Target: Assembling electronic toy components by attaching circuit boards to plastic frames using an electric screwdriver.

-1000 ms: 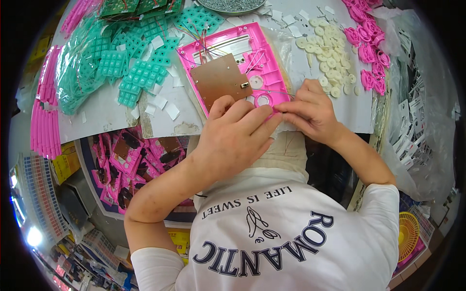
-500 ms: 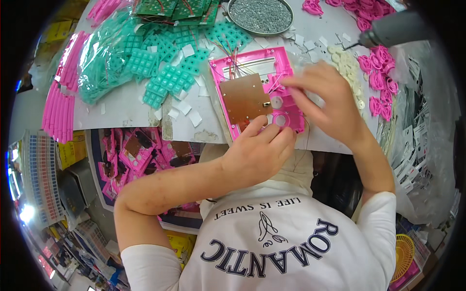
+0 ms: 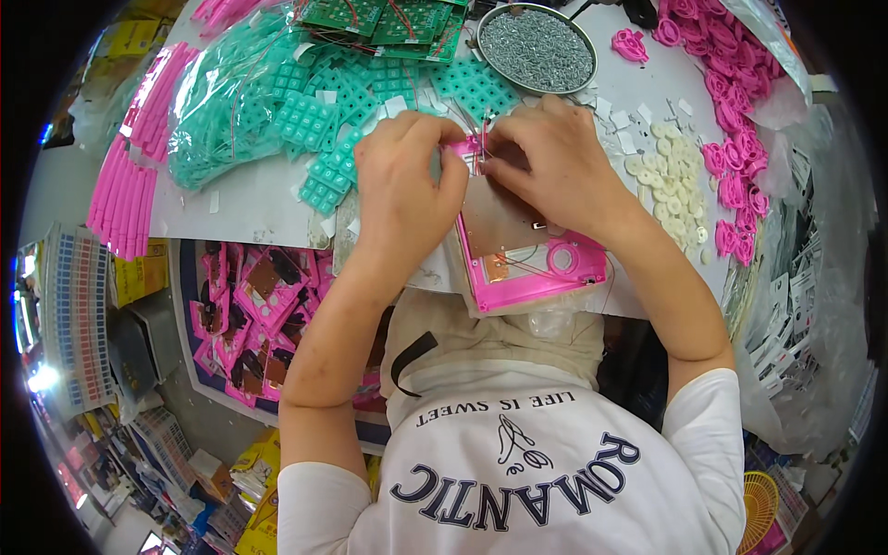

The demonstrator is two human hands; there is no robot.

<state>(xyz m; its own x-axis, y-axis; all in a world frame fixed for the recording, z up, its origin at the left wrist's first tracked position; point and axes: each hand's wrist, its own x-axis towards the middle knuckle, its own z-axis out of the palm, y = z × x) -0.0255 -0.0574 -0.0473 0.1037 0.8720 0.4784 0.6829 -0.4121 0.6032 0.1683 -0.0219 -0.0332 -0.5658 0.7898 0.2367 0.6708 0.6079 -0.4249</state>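
A pink plastic casing (image 3: pixel 536 289) lies open in front of me, its near end at the table edge. A brown circuit board (image 3: pixel 499 218) sits in it, with thin wires rising at the far end. My right hand (image 3: pixel 553 162) is closed in a pinch on the thin wires (image 3: pixel 484 122) by the casing's far edge. Across from it, my left hand (image 3: pixel 407 180) curls at the far left corner, fingertips close to the same wires; what they grip is hidden. In the casing's near right part shows a pink ring (image 3: pixel 561 258).
Teal keypads (image 3: pixel 310 120), a bag of them (image 3: pixel 217 116) and green circuit boards (image 3: pixel 388 20) lie far left. A dish of screws (image 3: pixel 536 48) stands behind the casing. Cream discs (image 3: pixel 673 180) and pink parts (image 3: pixel 731 139) are right. Below left, a bin holds pink assemblies (image 3: pixel 264 310).
Both hands have moved to the casing's far end, the left from its near edge and the right from its right side. The casing appears lower in the picture. The screwdriver is out of view.
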